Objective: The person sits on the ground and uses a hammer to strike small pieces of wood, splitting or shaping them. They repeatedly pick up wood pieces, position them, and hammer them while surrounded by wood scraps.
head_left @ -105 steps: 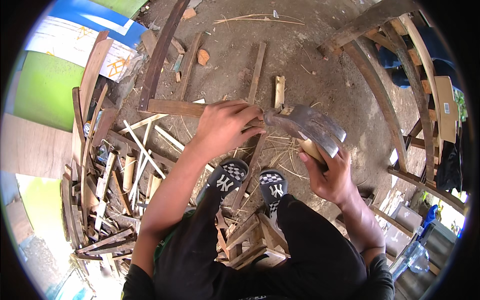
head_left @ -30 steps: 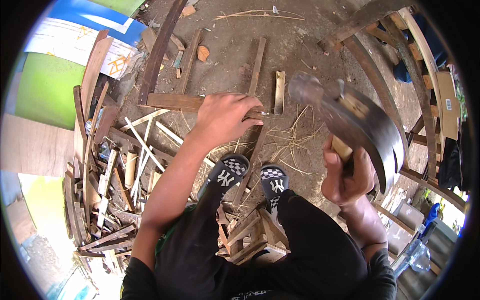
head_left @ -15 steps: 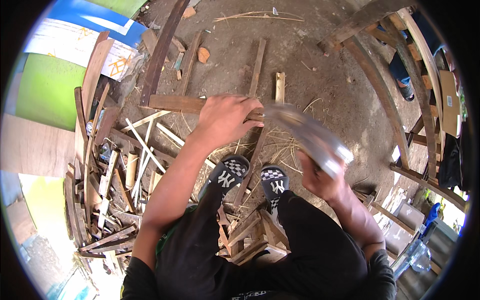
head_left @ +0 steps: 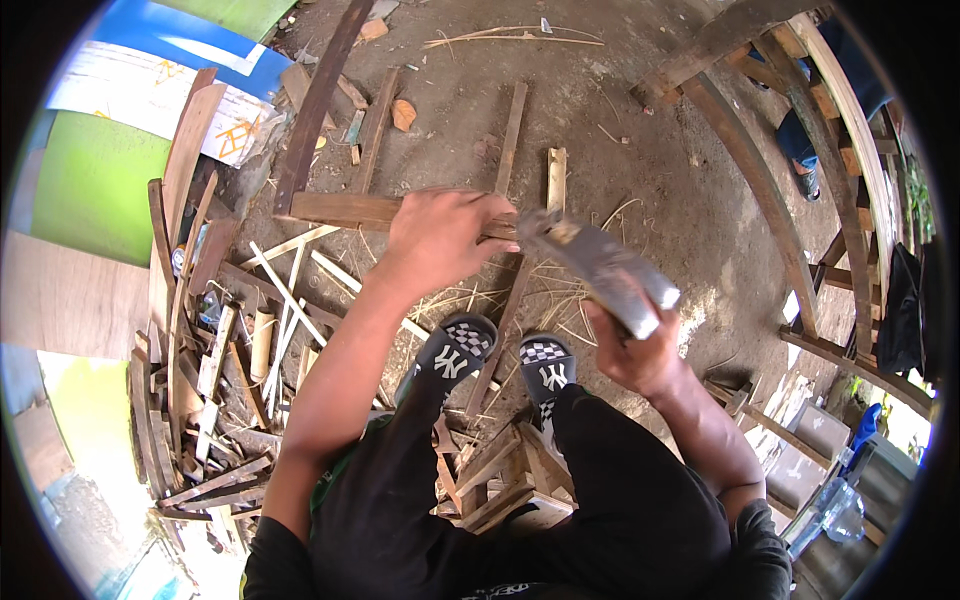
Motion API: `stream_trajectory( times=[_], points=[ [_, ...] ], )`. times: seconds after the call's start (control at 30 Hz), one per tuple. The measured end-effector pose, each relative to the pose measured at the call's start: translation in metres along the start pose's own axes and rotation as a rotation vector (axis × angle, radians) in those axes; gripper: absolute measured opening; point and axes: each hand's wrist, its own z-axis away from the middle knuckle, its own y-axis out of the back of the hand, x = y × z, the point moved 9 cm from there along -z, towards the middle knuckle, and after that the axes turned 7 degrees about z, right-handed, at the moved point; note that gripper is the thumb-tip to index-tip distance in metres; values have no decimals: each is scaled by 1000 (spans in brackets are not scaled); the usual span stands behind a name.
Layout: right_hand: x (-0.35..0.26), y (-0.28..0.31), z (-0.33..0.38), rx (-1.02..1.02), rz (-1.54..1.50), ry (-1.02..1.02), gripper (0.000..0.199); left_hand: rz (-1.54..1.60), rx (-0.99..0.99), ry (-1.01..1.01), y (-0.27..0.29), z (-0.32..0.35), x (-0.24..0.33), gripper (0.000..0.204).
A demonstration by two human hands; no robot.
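A dark wooden bar (head_left: 345,209) runs in from the left and ends under my left hand (head_left: 448,238). The fingers of that hand wrap over the bar's end, with thumb and fingertips close together at the right side. My right hand (head_left: 640,350) is closed around what looks like a claw hammer (head_left: 600,268), its handle mostly hidden by the hand. The metal head, a little blurred, stretches from above the right hand up to the bar's end beside my left fingertips. Whether it touches the wood or a nail there, I cannot tell.
Scrap wood (head_left: 215,400) lies heaped at the left, near green and white panels (head_left: 100,165). A curved wooden frame (head_left: 755,190) stands at the right, with a person's leg (head_left: 795,140) behind it. My sandaled feet (head_left: 548,365) rest on the dirt floor below the bar.
The hammer has shifted slightly left and is less blurred. My left hand and the bar moved slightly left in view. A cardboard piece at the far right has gone from view.
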Motion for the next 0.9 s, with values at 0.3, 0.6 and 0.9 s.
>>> stream_trajectory(
  times=[0.3, 0.6, 0.9],
  points=[
    [-21, 0, -8, -93, 49, -9, 45, 5, 61, -77, -5, 5, 1, 43],
    [-54, 57, -25, 340, -82, 264, 22, -18, 65, -63, -7, 9, -3, 41],
    [0, -2, 18, 161, -129, -1, 33, 7, 38, -74, -4, 7, 4, 40]
  ],
)
